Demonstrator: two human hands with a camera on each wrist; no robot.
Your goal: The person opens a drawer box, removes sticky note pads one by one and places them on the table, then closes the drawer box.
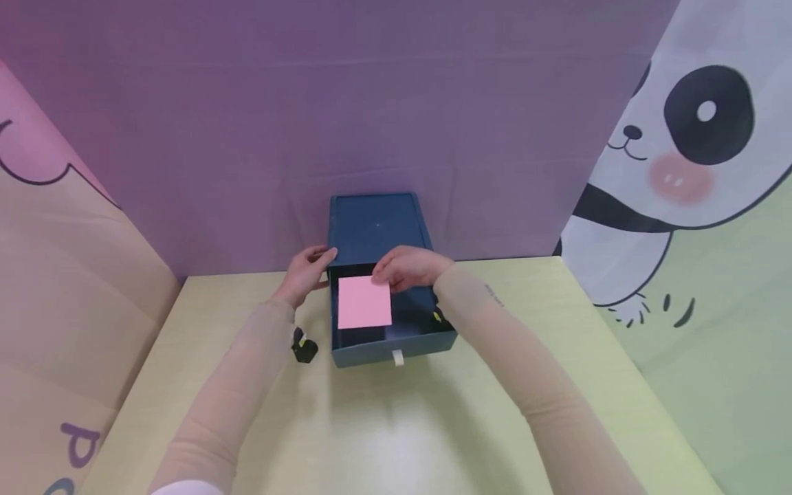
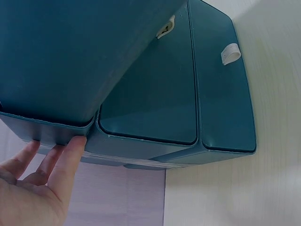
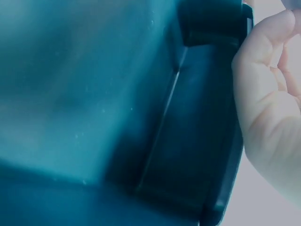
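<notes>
Beige sleeves (image 1: pixel 510 357), plain pink square sheet (image 1: pixel 364 304), pinching fingers (image 1: pixel 386 267)

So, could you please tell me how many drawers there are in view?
3: the open top drawer, with the closed middle drawer and closed bottom drawer beneath it in the left wrist view.

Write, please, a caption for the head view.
The right hand holds a pink square over an open blue drawer; the left hand touches the cabinet.

hands (image 1: pixel 304 275): 2 | pink paper square (image 1: pixel 365 303): 1 | drawers (image 2: pixel 155 96): 3 | pull tabs (image 2: pixel 231 54): 3
</notes>
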